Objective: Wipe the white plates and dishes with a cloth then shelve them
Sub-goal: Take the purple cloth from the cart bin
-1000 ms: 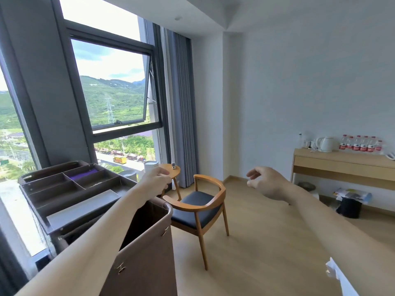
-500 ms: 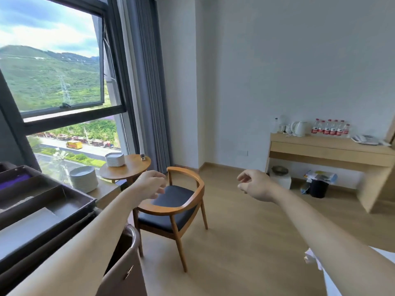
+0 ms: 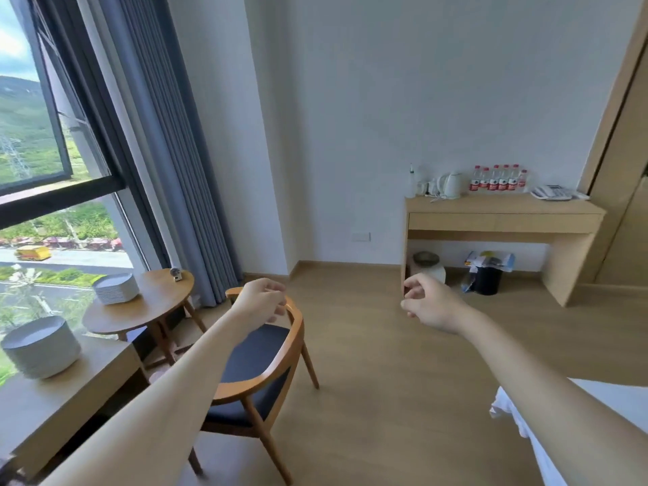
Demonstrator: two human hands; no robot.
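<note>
Leftward, stacked round white plates [image 3: 40, 349], curved wooden chair [image 3: 259, 377], smooth round table [image 3: 154, 303].

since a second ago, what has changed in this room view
The view has swung right: the brown cart has left the picture, and the desk now shows whole. The left hand has gone from by the cart to over the chair. It and the right hand stay empty. The table plates and the ledge plates sit untouched.
</note>
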